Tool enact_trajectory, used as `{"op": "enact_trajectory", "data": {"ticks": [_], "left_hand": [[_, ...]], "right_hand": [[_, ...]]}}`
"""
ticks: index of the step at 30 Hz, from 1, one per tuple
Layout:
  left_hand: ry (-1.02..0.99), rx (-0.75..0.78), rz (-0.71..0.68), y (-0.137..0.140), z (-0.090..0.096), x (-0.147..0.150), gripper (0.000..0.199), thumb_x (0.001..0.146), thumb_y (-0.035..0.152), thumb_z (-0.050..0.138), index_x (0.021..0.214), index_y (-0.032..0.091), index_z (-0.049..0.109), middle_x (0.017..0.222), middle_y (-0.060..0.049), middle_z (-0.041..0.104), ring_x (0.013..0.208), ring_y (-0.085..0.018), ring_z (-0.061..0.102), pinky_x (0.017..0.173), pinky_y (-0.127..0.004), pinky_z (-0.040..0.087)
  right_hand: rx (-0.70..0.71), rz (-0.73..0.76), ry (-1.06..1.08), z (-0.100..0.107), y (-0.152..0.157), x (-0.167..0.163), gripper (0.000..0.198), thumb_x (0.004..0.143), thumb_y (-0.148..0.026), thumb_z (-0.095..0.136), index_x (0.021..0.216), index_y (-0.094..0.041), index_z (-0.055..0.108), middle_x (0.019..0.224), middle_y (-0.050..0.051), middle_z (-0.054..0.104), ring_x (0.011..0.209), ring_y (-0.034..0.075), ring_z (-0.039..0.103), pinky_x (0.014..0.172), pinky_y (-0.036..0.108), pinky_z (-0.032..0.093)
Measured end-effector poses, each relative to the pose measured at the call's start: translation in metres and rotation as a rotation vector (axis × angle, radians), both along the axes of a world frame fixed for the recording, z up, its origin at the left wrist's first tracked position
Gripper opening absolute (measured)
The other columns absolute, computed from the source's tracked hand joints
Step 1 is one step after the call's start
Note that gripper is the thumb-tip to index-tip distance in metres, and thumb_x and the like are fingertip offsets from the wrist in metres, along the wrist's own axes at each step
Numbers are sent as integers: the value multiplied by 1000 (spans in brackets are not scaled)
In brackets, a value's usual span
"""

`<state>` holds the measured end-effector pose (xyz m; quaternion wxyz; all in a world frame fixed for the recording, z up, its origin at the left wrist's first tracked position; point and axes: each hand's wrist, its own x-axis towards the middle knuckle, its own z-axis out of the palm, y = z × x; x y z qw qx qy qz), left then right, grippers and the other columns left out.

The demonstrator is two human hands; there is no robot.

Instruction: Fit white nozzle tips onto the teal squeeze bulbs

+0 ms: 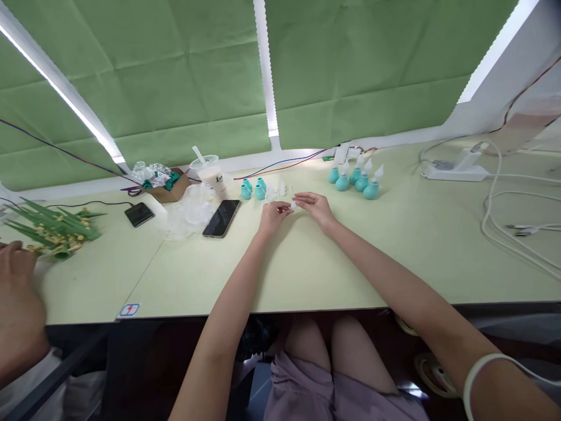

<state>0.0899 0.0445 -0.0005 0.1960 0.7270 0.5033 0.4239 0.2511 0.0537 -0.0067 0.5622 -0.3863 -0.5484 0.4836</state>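
Over the table, my left hand (274, 217) and my right hand (317, 209) meet at a small white piece (293, 206). Both sets of fingertips pinch it, and its exact shape is partly hidden. Just beyond my hands lie several small white flame-shaped bulbs (283, 189). To their left stand several turquoise vase-shaped holders (260, 190) with nothing on top. On the right, several turquoise holders (371, 189) stand in a group, each topped by a white flame-shaped bulb (379, 171).
Left of my hands are a phone (221, 218), clear plastic bags (186, 213), a drink cup (211, 175) and a cardboard box (175, 188). Farther left, another person's hand (20, 286) is beside green plastic stems (65, 228). A power strip (456, 172) with white cables sits right.
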Motion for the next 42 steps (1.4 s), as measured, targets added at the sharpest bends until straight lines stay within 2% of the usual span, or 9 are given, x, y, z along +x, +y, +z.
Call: {"op": "enact_trajectory", "data": {"ticks": [2, 5, 8, 14, 19, 25, 30, 36, 42], "left_hand": [[56, 52, 19, -1, 0, 2, 13, 73, 21, 68, 84, 17, 72, 74, -3, 70, 65, -13, 57, 68, -27, 45], [141, 146, 25, -2, 0, 3, 12, 76, 18, 65, 84, 20, 73, 76, -2, 69, 66, -13, 56, 69, -27, 45], [227, 238, 1, -3, -1, 5, 14, 80, 17, 61, 87, 21, 72, 75, -3, 69, 71, -15, 55, 71, -28, 45], [303, 337, -6, -2, -6, 7, 14, 85, 22, 56, 87, 19, 69, 75, -3, 67, 73, -15, 54, 70, -28, 44], [473, 488, -23, -4, -8, 3, 23, 92, 23, 43, 91, 16, 65, 75, -6, 64, 75, -16, 52, 65, -27, 42], [618, 630, -15, -10, -9, -1, 27, 94, 21, 36, 90, 15, 62, 74, -5, 60, 76, -16, 50, 64, -26, 42], [634, 667, -3, -11, -9, -1, 27, 94, 18, 36, 86, 15, 62, 73, -5, 59, 74, -15, 49, 63, -26, 43], [649, 644, -29, -13, -8, -2, 30, 94, 15, 32, 84, 14, 61, 70, -6, 56, 75, -16, 51, 64, -26, 43], [601, 639, 1, -8, -12, -4, 27, 94, 18, 35, 88, 15, 62, 75, -6, 60, 76, -16, 50, 65, -26, 44]], "right_hand": [[-79, 13, -15, 1, 1, 3, 37, 59, -41, 77, 90, -21, 70, 100, 6, 71, 98, 20, 63, 84, 31, 47], [-237, 127, -8, 1, 5, 8, 38, 57, -46, 78, 83, -21, 71, 95, 6, 71, 92, 20, 65, 69, 26, 47], [-294, 212, 62, -1, 9, 13, 35, 52, -45, 81, 75, -20, 71, 93, 6, 72, 87, 18, 66, 63, 22, 46], [-328, 288, 130, -6, 12, 16, 30, 51, -36, 84, 70, -19, 69, 87, 3, 72, 84, 16, 66, 73, 25, 51], [-368, 362, 188, -3, 9, 16, 27, 49, -29, 85, 63, -18, 66, 78, 2, 72, 83, 15, 67, 80, 25, 52], [-383, 361, 238, 0, 6, 12, 24, 49, -22, 85, 59, -18, 64, 78, 1, 72, 81, 14, 68, 85, 26, 53], [-372, 348, 233, 0, 3, 8, 22, 52, -21, 84, 57, -17, 63, 82, 3, 72, 83, 16, 68, 91, 31, 52], [-376, 344, 246, -3, 3, 6, 24, 47, -22, 86, 54, -17, 64, 85, 3, 72, 82, 15, 68, 92, 31, 52], [-333, 274, 247, -6, 3, 1, 23, 50, -28, 85, 63, -18, 69, 84, 4, 72, 83, 16, 67, 91, 32, 52]]}}
